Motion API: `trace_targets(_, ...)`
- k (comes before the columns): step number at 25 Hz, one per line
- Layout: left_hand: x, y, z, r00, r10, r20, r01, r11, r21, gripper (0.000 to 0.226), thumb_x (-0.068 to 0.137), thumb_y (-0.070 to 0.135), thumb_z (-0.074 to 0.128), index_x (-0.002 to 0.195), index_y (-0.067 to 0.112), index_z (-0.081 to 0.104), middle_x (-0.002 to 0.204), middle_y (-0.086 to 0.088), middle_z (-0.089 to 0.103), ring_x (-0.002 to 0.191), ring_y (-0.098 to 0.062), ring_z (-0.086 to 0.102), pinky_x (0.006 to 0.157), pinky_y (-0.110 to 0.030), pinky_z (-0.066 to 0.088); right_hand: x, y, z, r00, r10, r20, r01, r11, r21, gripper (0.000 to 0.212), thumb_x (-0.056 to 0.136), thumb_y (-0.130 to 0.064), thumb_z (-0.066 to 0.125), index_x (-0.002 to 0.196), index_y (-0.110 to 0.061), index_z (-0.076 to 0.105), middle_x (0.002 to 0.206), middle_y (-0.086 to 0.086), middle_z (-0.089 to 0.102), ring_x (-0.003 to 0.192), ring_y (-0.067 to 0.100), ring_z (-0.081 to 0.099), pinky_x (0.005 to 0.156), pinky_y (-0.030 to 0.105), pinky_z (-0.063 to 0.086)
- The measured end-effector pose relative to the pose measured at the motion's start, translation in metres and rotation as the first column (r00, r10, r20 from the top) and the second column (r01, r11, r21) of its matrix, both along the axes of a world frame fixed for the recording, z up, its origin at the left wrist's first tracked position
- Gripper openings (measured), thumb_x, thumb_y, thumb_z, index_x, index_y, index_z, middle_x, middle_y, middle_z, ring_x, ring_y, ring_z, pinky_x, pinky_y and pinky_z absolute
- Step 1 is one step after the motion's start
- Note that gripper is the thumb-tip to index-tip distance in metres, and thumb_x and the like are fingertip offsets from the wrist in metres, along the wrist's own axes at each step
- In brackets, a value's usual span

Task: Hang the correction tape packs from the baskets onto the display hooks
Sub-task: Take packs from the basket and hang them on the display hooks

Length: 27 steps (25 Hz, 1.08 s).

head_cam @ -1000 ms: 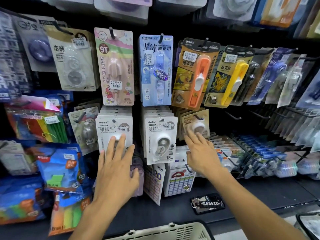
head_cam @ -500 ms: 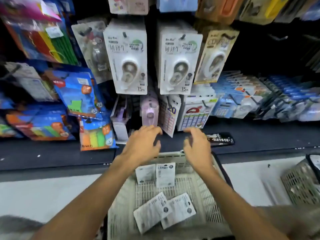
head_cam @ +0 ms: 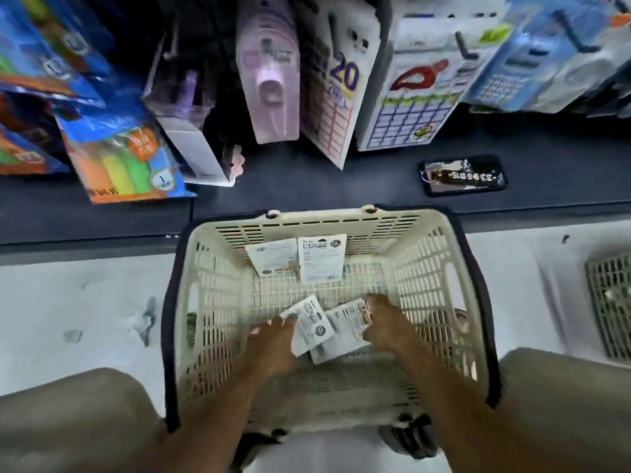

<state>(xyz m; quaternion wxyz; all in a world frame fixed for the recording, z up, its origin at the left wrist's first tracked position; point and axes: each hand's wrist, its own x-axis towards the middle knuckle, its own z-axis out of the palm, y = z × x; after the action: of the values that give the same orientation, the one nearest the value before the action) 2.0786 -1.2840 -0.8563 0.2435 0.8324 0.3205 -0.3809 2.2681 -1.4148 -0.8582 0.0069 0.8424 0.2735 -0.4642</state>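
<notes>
Head view, looking down. Upper left of the frame: blue and orange packs (head_cam: 119, 158) hang above a dark shelf (head_cam: 307, 186). At centre, a cream basket (head_cam: 208, 302) with a dark rim stands on the pale floor. Inside it, two correction tape packs (head_cam: 321, 257) lean side by side against the far wall, backs showing. Lower centre: the left hand (head_cam: 273, 349) reaches into the basket, its fingers extended and touching the left edge of a tilted pack (head_cam: 312, 327); no grip is visible. Just right of it, a second tilted pack (head_cam: 345, 331) lies partly under the first. The right hand (head_cam: 386, 329) rests on this pack's right edge, fingers curled over it; whether it is actually gripped cannot be told. Upper right: a phone (head_cam: 464, 175) lies flat on the shelf under hanging calendar cards (head_cam: 409, 107). At the far right edge, part of a second basket (head_cam: 607, 308) shows.
</notes>
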Motion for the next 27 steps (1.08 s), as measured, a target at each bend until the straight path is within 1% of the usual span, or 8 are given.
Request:
trace_targets(5,0.012,-0.017,-0.033,0.999,0.028,0.016,-0.029,0.999,0.017,0.093,0.092,0.033,0.066,0.162,0.023,0.006,0.164,-0.012,0.017,0.152,-0.034,0.022,0.113,-0.050,0.039,-0.006,0.002,-0.025,0.905,-0.400,-0.146,0.411,0.910,0.054,0.039,0.089,-0.008,0.067,0.120,-0.019,0.046,0.116,0.008,0.066,0.092,0.022,0.070,0.071,0.030,0.056)
trace_targets(8,0.007,-0.002,-0.035,0.947,0.263,0.183,-0.263,0.964,-0.026,0.065,0.098,0.039,0.060,0.156,0.026,0.036,0.147,-0.006,0.055,0.122,-0.024,0.061,0.091,-0.035,0.054,0.010,0.015,-0.012,0.817,-0.493,-0.298,0.545,0.830,0.118,0.023,0.092,-0.004,0.061,0.108,-0.020,0.064,0.105,0.006,0.069,0.081,0.021,0.073,0.060,0.027,0.058)
trace_targets(10,0.005,0.019,-0.027,0.768,0.606,0.205,-0.541,0.787,-0.298,0.035,0.101,0.035,0.060,0.135,0.028,0.063,0.102,0.001,0.075,0.080,-0.019,0.069,0.064,-0.026,0.051,0.023,0.028,0.003,0.738,-0.463,-0.491,0.572,0.815,0.090,0.025,0.092,-0.005,0.056,0.104,-0.020,0.072,0.112,0.007,0.073,0.102,0.025,0.072,0.084,0.038,0.059)
trace_targets(13,0.006,0.043,-0.015,0.582,0.809,0.078,-0.635,0.513,-0.577,0.015,0.097,0.022,0.068,0.110,0.021,0.076,0.083,0.001,0.079,0.080,-0.026,0.073,0.079,-0.039,0.058,0.028,0.046,0.026,0.808,-0.282,-0.517,0.382,0.919,0.095,0.012,0.089,-0.021,0.071,0.098,-0.024,0.077,0.124,-0.011,0.071,0.119,0.013,0.059,0.108,0.040,0.040)
trace_targets(16,0.013,0.046,0.000,0.526,0.850,0.017,-0.581,0.374,-0.723,0.030,0.085,0.049,0.070,0.099,0.025,0.081,0.105,-0.007,0.080,0.106,-0.036,0.072,0.105,-0.055,0.049,0.016,0.065,0.037,0.791,-0.319,-0.522,0.469,0.864,0.183,0.008,0.092,-0.025,0.072,0.094,-0.018,0.075,0.091,-0.004,0.080,0.096,0.009,0.072,0.096,0.033,0.051)
trace_targets(19,0.011,0.042,0.005,0.444,0.884,-0.145,-0.488,0.103,-0.867,0.058,0.084,0.074,0.054,0.118,0.033,0.076,0.125,-0.009,0.074,0.118,-0.035,0.068,0.103,-0.052,0.053,-0.003,0.085,0.037,0.762,-0.454,-0.462,0.610,0.743,0.276,0.005,0.093,-0.018,0.072,0.091,-0.014,0.072,0.071,0.000,0.077,0.063,0.005,0.073,0.058,0.018,0.056)
trace_targets(23,0.006,0.033,0.003,0.489,0.870,0.069,-0.598,0.392,-0.699,0.038,0.065,0.044,0.090,0.099,0.031,0.079,0.102,0.006,0.081,0.102,-0.024,0.075,0.087,-0.039,0.058,-0.018,0.103,0.023,0.688,-0.673,-0.273,0.719,0.579,0.386,0.013,0.088,-0.019,0.077,0.096,-0.017,0.066,0.077,-0.001,0.074,0.063,0.015,0.069,0.060,0.033,0.060)
trace_targets(27,-0.011,0.026,-0.007,0.385,0.923,0.025,-0.703,0.311,-0.640,0.017,0.083,0.028,0.081,0.099,0.027,0.077,0.096,0.003,0.081,0.095,-0.023,0.077,0.088,-0.043,0.059,-0.007,0.105,0.008,0.775,-0.624,-0.103,0.626,0.734,0.263,0.047,0.086,-0.030,0.074,0.128,-0.015,0.058,0.117,0.006,0.071,0.093,0.024,0.070,0.067,0.031,0.058)
